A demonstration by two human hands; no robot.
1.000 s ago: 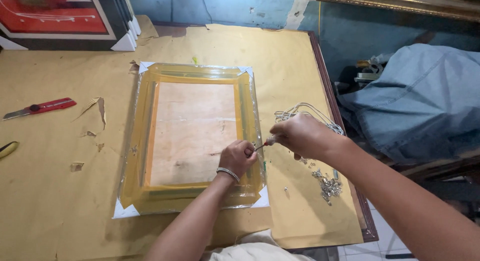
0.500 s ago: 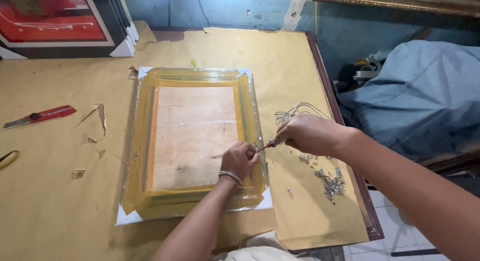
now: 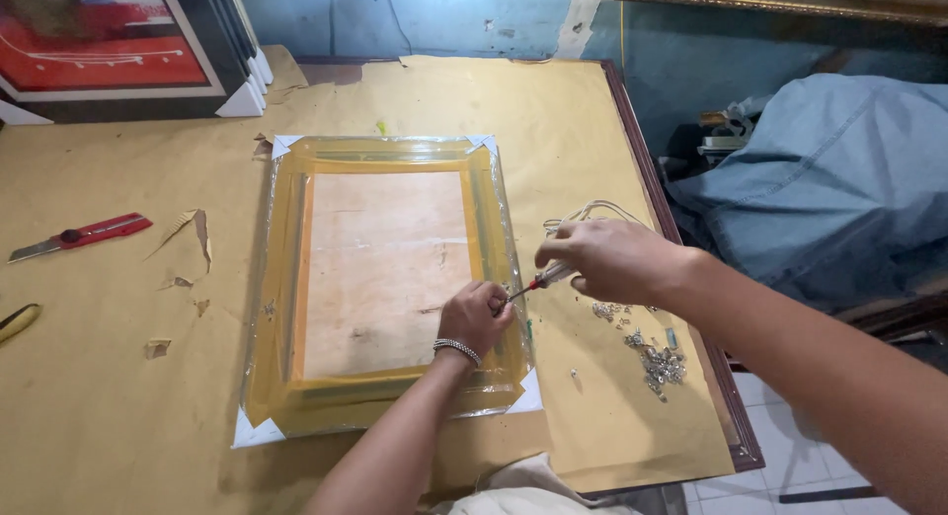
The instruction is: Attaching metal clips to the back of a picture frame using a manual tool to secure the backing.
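Brown kraft paper [image 3: 128, 416] covers the whole worktable [image 3: 736, 426], torn in a few small patches on my left. Next in size, a heap of blue-grey cloth [image 3: 820, 189] lies off the table's right edge, and framed pictures [image 3: 109, 51] lean against the blue wall at the far left corner. At the middle of the table lies a yellow picture frame [image 3: 380, 278], face down, wrapped in clear film with white corner protectors, its pale backing board showing. My left hand [image 3: 477, 317], a beaded bracelet [image 3: 456, 349] at the wrist, rests on the frame's right rail near the lower corner, fingers curled together and pinching something too small for me to tell. My right hand [image 3: 607, 260] hovers just beside that rail, closed around a small screwdriver [image 3: 536, 281] with a red and clear handle, its tip pointing at my left fingertips. A coil of pale cord [image 3: 592, 214] lies under and behind my right hand. A red utility knife [image 3: 84, 234] lies well apart at the left edge, with a yellow-handled tool [image 3: 18, 322] nearer me, half out of view. Smallest, a scatter of little metal fittings [image 3: 657, 362] sits on the paper near the right edge, below my right hand.
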